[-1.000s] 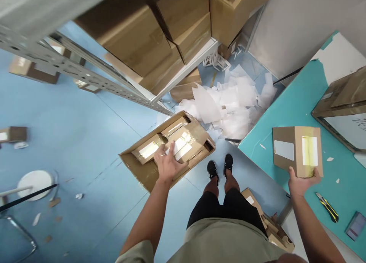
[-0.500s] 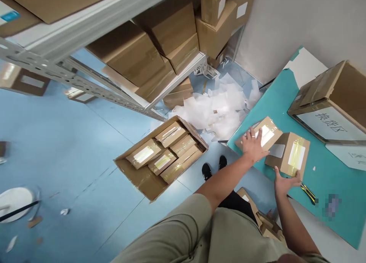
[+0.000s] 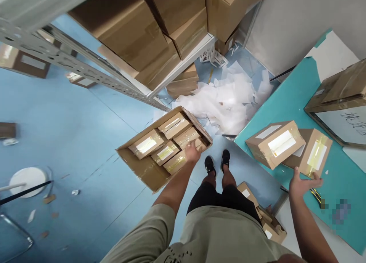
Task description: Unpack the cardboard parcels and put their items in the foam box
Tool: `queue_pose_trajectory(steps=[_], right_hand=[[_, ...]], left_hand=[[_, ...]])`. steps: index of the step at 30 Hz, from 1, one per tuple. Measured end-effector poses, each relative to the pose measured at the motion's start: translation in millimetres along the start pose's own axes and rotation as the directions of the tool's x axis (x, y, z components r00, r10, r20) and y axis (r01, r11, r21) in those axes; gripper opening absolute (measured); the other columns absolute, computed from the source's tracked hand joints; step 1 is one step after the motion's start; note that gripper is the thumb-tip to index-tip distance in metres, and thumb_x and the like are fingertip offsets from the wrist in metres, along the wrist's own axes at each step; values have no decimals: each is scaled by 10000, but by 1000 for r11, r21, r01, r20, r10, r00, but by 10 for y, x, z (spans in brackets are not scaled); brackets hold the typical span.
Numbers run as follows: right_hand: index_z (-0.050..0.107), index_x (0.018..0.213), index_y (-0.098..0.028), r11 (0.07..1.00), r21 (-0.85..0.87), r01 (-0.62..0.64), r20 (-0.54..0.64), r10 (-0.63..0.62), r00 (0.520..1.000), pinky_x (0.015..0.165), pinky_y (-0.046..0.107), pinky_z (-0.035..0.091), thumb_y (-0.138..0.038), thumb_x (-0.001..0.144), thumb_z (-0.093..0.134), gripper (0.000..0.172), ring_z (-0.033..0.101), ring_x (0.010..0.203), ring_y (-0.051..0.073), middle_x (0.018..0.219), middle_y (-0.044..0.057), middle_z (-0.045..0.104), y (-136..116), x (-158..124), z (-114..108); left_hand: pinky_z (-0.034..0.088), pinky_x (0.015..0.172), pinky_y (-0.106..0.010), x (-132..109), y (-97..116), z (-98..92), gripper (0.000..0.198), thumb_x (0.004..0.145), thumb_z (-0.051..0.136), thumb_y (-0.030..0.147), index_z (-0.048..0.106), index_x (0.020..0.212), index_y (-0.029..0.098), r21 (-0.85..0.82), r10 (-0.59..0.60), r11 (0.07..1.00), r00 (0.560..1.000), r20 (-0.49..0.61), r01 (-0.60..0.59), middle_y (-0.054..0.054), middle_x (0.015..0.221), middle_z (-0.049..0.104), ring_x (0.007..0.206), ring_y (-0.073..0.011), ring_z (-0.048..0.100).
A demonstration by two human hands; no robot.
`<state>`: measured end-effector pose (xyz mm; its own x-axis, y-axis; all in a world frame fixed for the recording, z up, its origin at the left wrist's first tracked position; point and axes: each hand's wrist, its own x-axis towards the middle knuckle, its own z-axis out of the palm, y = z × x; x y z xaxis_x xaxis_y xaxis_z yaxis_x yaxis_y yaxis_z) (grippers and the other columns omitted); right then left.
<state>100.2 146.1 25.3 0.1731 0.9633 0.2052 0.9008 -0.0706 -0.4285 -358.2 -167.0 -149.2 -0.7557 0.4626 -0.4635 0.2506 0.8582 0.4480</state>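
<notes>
Over the right end of a large open carton (image 3: 135,176) on the floor, my left hand (image 3: 193,153) rests on a small taped box (image 3: 175,163), its fingers partly curled at the edge. Several labelled small boxes lie in that carton. On the teal table (image 3: 288,91), my right hand (image 3: 302,185) touches the near side of a brown box (image 3: 317,152), thumb and fingers spread. Another labelled box (image 3: 274,143) sits tilted against it, near the table's left edge. A yellow and black cutter (image 3: 316,197) lies just below my right hand.
A metal shelf (image 3: 183,64) with big cartons stands ahead. White foam sheets (image 3: 228,97) are heaped on the floor between shelf and table. At the right is a marked carton (image 3: 340,99); below the table, a carton of boxes (image 3: 274,232). A round white base (image 3: 28,182) stands at left.
My left hand has left the box on the table and moved left to the floor carton. My right hand stays at its box. The view has shifted, showing more of my legs.
</notes>
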Motion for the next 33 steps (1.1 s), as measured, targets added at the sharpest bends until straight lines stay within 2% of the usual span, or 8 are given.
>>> queue_pose_trajectory(steps=[3,7,12,15,18,22,27,33], right_hand=[[460,1491,-134,1000,17,10,-76,-9,997,1409,680,259,-649,686,864,1038,365,1587,551,1568,307,410,1,-3,-20],[496,1537,-123,998,34,59,-95,-56,994,1369,719,315,-595,656,863,1065,356,1566,567,1542,288,402,33,-9,-53],[560,1582,-117,996,6,89,-126,-87,988,1357,725,355,-661,672,832,1094,385,1586,579,1555,281,423,147,-57,-61],[572,1585,-136,997,-11,77,-150,-78,986,1362,732,353,-687,665,829,1103,367,1607,582,1578,284,419,169,-108,-36],[568,1597,-149,997,-9,72,-154,-72,985,1366,729,360,-718,690,813,1098,367,1618,576,1596,279,420,145,-150,-23],[553,1616,-152,996,12,85,-156,-82,984,1382,708,359,-716,740,790,1069,359,1646,549,1613,277,425,113,-170,-28],[582,1596,-151,994,-2,109,-193,-107,975,1383,716,347,-722,712,798,1074,378,1637,556,1605,276,458,149,-133,0],[551,1610,-132,994,15,104,-176,-99,979,1371,725,335,-784,698,796,1148,359,1621,551,1603,279,421,194,-74,56]], left_hand=[[381,1368,-570,103,-634,134,830,1106,594,468,403,1802,59,219,-205,960,969,140,172,-319,1789,482,1678,-440,448],[330,1390,-592,331,-932,378,1113,1024,676,638,228,1892,105,376,-229,922,917,327,96,-324,1875,362,1762,-466,332],[176,1396,-768,541,-887,647,1236,944,725,615,170,1901,63,541,-123,838,944,305,-66,-356,1911,251,1753,-576,286],[115,1399,-803,555,-841,724,1099,980,705,508,221,1918,201,573,-21,806,961,277,-148,-254,1972,139,1790,-555,211],[107,1398,-815,567,-845,747,953,1019,689,450,323,1895,365,555,75,791,941,330,-258,-141,1999,109,1817,-523,150],[55,1410,-797,616,-874,738,810,1080,627,531,430,1854,395,504,171,775,893,416,-382,-117,2000,128,1839,-485,71],[114,1361,-851,770,-788,690,1299,936,692,861,200,1916,166,528,1,837,965,262,-144,-311,1963,54,1800,-601,37],[374,1271,-721,921,-802,494,1286,894,789,655,169,1913,178,526,-138,850,949,284,-34,-366,1843,363,1649,-565,415]])
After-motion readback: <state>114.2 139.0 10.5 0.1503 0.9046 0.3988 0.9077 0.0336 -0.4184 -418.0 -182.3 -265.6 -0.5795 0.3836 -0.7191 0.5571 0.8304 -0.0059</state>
